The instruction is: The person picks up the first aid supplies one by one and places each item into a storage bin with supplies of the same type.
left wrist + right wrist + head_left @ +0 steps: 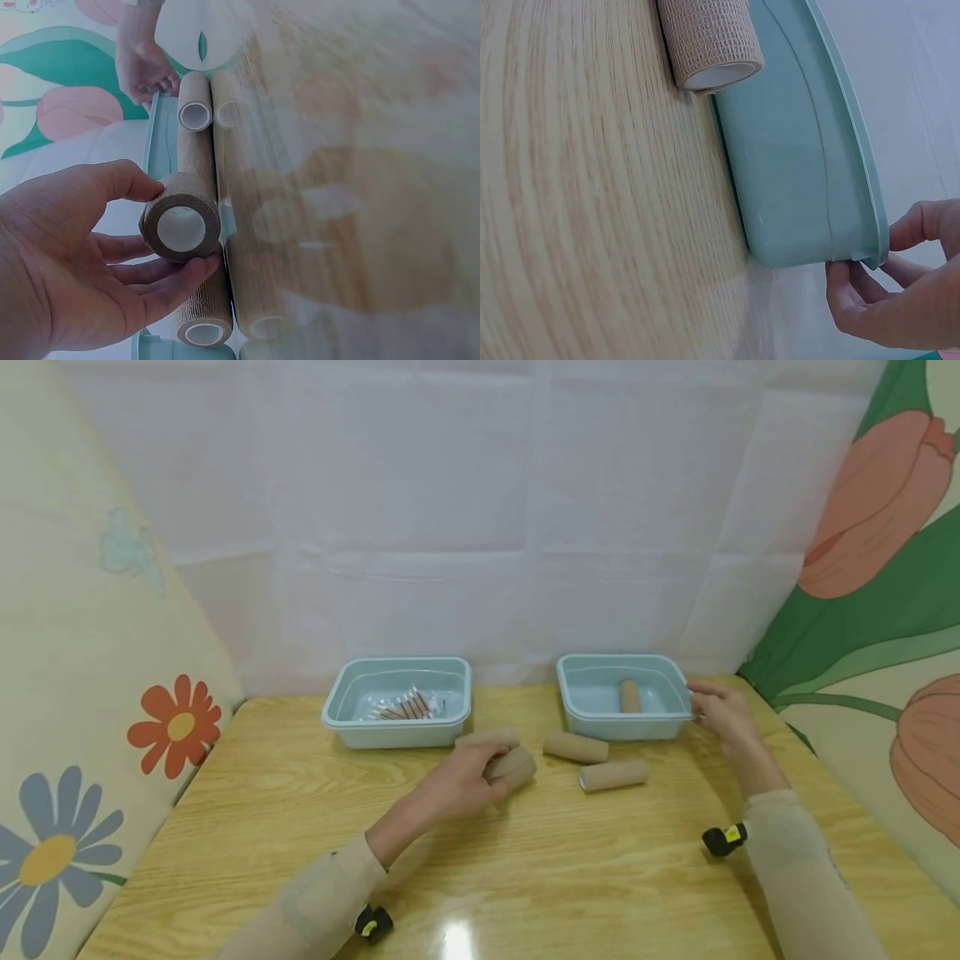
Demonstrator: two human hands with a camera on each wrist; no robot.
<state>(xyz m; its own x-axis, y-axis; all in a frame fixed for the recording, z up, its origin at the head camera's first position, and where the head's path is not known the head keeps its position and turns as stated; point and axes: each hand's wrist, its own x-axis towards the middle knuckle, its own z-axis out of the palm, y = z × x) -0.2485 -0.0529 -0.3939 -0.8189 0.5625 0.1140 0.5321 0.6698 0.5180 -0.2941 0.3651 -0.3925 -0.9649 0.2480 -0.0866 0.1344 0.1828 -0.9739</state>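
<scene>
My left hand [461, 781] holds a tan bandage roll [513, 767] with a crinkled surface and white core, the thumb on one side and fingers on the other. In the left wrist view this roll [180, 186] faces the camera end-on. Whether it touches the table cannot be told. My right hand [726, 718] grips the right end of a pale blue plastic basin [626, 727], thumb at the rim [881, 217] and fingers beneath it. One bandage roll [629, 697] lies inside that basin. Three others, a left roll [491, 737], a middle roll [576, 747] and a front roll [613, 775], lie on the table.
A second pale blue basin [401, 735] stands at the back left, holding clear packets [408, 706] with thin brown sticks. Behind the wooden table [525, 877] hangs a white sheet [427, 510]. Flower-painted panels [885, 635] flank it on both sides.
</scene>
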